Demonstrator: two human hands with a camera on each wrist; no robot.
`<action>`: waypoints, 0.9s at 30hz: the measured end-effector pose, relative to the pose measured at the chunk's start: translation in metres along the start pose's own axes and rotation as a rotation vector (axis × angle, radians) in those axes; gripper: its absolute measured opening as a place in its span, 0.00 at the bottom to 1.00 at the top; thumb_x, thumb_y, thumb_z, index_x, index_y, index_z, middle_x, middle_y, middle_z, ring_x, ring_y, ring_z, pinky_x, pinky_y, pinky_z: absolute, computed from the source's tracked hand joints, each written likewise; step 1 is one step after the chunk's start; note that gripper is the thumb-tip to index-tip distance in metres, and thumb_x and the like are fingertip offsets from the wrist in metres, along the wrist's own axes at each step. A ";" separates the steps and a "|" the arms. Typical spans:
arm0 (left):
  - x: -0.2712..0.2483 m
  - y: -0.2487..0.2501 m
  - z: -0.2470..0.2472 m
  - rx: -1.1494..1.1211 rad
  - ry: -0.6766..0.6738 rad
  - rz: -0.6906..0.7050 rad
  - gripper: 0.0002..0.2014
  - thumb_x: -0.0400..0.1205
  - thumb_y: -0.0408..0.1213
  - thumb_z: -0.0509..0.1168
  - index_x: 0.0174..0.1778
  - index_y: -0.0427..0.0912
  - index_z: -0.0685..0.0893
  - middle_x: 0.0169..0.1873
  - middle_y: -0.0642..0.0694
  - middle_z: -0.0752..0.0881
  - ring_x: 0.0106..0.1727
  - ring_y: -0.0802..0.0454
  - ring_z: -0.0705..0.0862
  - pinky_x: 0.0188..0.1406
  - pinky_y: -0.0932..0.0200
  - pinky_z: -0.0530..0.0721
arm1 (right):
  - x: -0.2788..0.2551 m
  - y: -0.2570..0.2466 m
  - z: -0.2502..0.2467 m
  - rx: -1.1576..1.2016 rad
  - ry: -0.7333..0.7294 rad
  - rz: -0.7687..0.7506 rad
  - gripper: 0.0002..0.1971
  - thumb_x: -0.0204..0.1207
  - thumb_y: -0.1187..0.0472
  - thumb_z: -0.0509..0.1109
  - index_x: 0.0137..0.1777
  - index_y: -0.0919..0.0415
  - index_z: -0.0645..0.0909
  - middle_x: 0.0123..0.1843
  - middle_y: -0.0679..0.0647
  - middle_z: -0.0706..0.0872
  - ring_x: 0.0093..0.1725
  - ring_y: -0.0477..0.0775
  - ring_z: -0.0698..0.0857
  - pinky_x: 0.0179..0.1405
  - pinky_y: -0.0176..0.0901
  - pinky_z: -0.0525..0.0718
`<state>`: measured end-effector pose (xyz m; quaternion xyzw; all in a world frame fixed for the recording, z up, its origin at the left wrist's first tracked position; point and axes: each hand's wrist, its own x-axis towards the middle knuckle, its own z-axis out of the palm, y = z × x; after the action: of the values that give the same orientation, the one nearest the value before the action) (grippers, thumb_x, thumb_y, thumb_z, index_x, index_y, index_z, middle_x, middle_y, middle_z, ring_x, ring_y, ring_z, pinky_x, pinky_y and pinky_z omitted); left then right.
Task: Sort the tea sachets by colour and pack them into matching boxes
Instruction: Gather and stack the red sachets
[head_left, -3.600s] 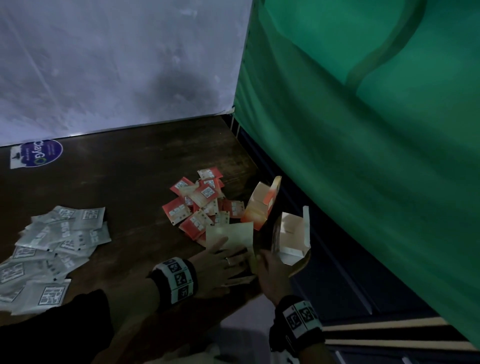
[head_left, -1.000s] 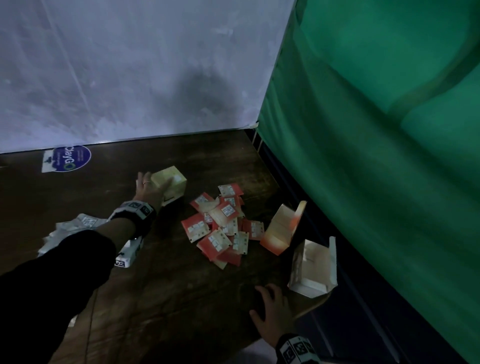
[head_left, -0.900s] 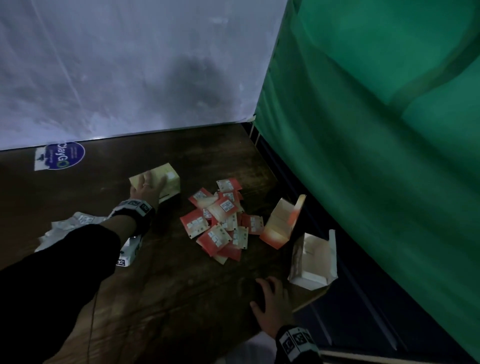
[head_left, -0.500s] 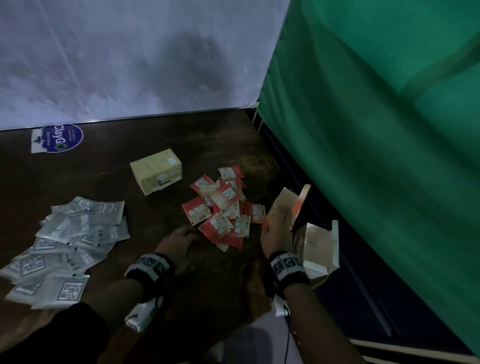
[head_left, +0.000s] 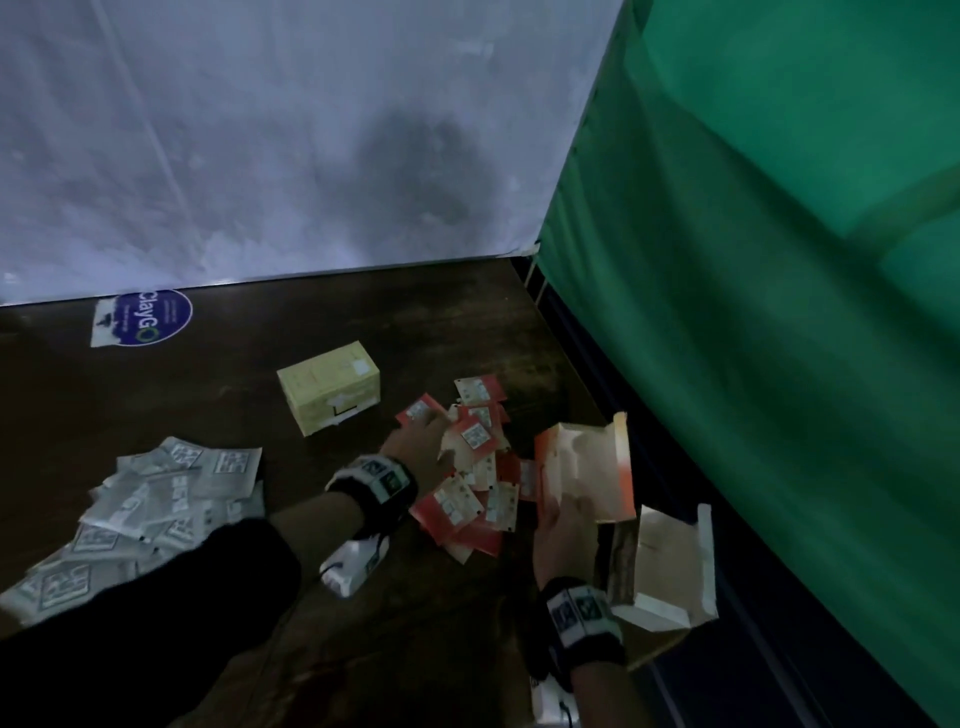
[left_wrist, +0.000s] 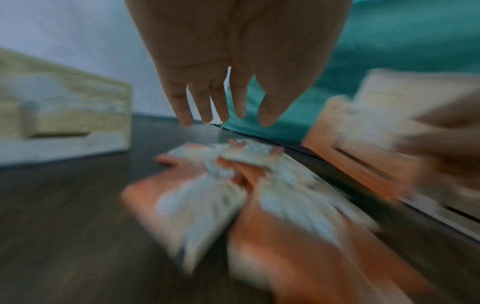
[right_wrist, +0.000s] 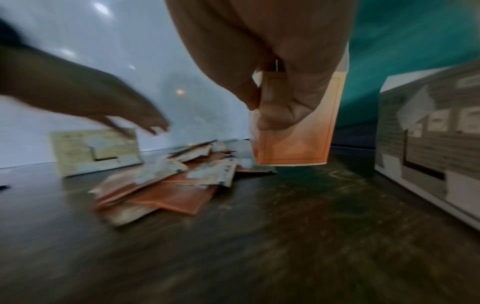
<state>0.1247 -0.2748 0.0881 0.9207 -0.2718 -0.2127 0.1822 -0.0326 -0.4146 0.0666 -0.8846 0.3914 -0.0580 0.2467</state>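
A heap of red tea sachets (head_left: 470, 470) (right_wrist: 166, 183) (left_wrist: 233, 195) lies mid-table. My left hand (head_left: 421, 441) (left_wrist: 221, 102) hovers over the heap with straight fingers and holds nothing. My right hand (head_left: 566, 525) (right_wrist: 275, 102) grips the open orange box (head_left: 587, 467) (right_wrist: 298, 127) and holds it just off the table, right of the heap. A closed yellow box (head_left: 330, 384) (right_wrist: 96, 150) stands behind the heap. Silver sachets (head_left: 150, 514) are spread at the left. An open white box (head_left: 667, 566) (right_wrist: 428, 133) stands near the table's right edge.
A green curtain (head_left: 779, 312) hangs close along the right of the dark wooden table (head_left: 415, 623). A white sheet (head_left: 260, 130) forms the back wall. A blue round sticker (head_left: 145, 317) lies at the back left.
My left hand set the yellow box down at the back, came back and reached over the red heap. My right hand took hold of the orange box and lifted it.
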 end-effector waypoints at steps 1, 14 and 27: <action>0.017 0.003 -0.004 0.018 0.013 0.016 0.28 0.82 0.49 0.60 0.78 0.50 0.63 0.78 0.46 0.63 0.75 0.46 0.68 0.70 0.46 0.73 | -0.007 0.002 0.000 0.006 0.001 -0.009 0.11 0.85 0.62 0.57 0.58 0.68 0.78 0.63 0.62 0.78 0.59 0.62 0.81 0.57 0.48 0.81; 0.125 0.013 0.036 0.361 -0.352 0.173 0.40 0.75 0.69 0.58 0.78 0.73 0.42 0.82 0.52 0.33 0.79 0.28 0.33 0.69 0.16 0.47 | -0.012 0.019 -0.013 -0.093 -0.066 0.039 0.14 0.85 0.65 0.55 0.67 0.66 0.75 0.69 0.59 0.74 0.66 0.59 0.78 0.61 0.43 0.78; 0.002 -0.009 0.070 0.491 -0.352 0.265 0.38 0.76 0.68 0.52 0.80 0.64 0.46 0.83 0.52 0.42 0.82 0.34 0.39 0.76 0.27 0.51 | 0.056 -0.008 -0.019 -0.169 -0.224 -0.032 0.18 0.81 0.70 0.56 0.70 0.65 0.75 0.77 0.60 0.68 0.69 0.64 0.76 0.66 0.50 0.74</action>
<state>0.0956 -0.2845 0.0251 0.8429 -0.4597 -0.2711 -0.0687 0.0060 -0.4577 0.0819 -0.9093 0.3508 0.0705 0.2123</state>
